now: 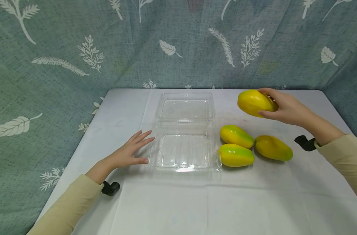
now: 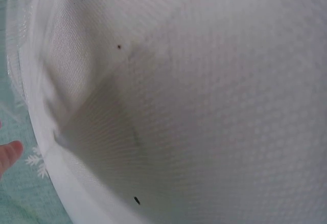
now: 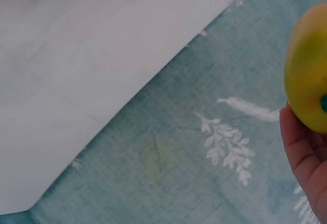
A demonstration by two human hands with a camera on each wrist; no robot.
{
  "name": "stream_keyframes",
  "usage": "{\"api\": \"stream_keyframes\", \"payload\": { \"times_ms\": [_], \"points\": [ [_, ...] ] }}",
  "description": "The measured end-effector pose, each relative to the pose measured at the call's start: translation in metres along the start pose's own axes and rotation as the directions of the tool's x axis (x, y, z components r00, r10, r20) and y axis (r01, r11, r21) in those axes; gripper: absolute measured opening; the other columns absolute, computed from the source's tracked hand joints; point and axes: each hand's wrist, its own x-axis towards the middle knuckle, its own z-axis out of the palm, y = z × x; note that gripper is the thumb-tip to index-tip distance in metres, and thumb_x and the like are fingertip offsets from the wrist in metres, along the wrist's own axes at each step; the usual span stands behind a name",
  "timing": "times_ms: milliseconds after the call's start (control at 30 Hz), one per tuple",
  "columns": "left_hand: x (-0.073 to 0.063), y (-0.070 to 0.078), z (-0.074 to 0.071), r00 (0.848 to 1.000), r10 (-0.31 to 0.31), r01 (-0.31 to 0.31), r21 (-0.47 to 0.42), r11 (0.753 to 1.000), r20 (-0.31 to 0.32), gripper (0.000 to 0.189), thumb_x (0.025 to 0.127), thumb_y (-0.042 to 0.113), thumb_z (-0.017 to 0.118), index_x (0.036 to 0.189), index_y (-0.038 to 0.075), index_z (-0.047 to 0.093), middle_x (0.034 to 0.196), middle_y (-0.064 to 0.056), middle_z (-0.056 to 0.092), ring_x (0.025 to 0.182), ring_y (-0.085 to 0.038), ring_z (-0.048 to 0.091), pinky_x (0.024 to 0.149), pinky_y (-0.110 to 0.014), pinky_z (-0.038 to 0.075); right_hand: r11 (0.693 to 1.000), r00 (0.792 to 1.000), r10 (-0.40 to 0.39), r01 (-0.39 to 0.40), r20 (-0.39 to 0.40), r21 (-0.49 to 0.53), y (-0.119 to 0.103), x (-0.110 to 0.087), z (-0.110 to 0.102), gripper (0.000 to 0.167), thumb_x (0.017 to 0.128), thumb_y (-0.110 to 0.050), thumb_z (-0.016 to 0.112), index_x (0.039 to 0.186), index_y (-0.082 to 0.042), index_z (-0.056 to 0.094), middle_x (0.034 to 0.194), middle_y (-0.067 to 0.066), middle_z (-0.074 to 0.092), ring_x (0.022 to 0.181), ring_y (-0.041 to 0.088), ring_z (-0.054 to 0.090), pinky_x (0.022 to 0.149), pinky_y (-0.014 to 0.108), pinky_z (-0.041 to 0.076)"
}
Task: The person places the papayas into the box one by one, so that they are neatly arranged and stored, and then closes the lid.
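My right hand [image 1: 290, 106] grips a yellow mango [image 1: 254, 102] above the back right of the table, thumb on its near side and fingers over the top. In the right wrist view that mango [image 3: 309, 70] shows a small green spot at one end. Spread out, the fingers of my left hand [image 1: 128, 151] lie at the left edge of a clear plastic clamshell box [image 1: 184, 121]. The box stands with its lid folded back, and its ribbed base is nearer me. Only a fingertip of the left hand [image 2: 10, 153] enters the left wrist view.
Right of the box lie three more yellow-green mangoes: one behind [image 1: 236, 136], one in front [image 1: 236, 155] touching the box's edge in this view, one farther right [image 1: 273, 148]. A white cloth [image 1: 178, 202] covers the table. Behind hangs a leaf-patterned green curtain [image 1: 190, 42].
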Motion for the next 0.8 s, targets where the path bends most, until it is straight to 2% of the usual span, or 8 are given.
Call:
{"api": "stream_keyframes", "payload": {
  "times_ms": [233,467,800],
  "points": [
    [0.001,0.001,-0.001,1.0,0.006,-0.006,0.007,1.0,-0.005,0.077,0.079,0.039,0.068,0.144,0.022,0.03,0.154,-0.001,0.013,0.137,-0.043,0.005,0.1,-0.067,0.018,0.999,1.0,-0.031,0.031,0.003,0.019,-0.011,0.004,0.002,0.068,0.085,-0.025,0.066,0.14,-0.007,0.031,0.115,0.014,0.054,0.091,0.024,0.053,0.069,0.03,0.047],
    [0.002,0.001,0.0,1.0,0.004,-0.004,0.0,1.0,-0.005,0.077,0.079,0.035,0.07,0.144,0.018,0.031,0.153,-0.003,0.014,0.137,-0.043,0.005,0.1,-0.067,0.017,0.997,0.998,-0.059,0.058,0.011,0.044,-0.02,0.008,0.005,0.067,0.084,-0.024,0.066,0.14,-0.007,0.032,0.116,0.013,0.054,0.094,0.025,0.053,0.074,0.038,0.047],
    [0.001,0.002,-0.001,1.0,-0.003,0.003,-0.002,1.0,-0.002,0.077,0.079,0.032,0.07,0.143,0.017,0.031,0.153,-0.004,0.014,0.137,-0.044,0.005,0.1,-0.067,0.017,0.994,0.996,-0.088,0.086,0.025,0.067,-0.031,0.016,0.01,0.068,0.084,-0.024,0.066,0.14,-0.007,0.032,0.118,0.012,0.052,0.093,0.023,0.052,0.077,0.04,0.047]
  ]
}}
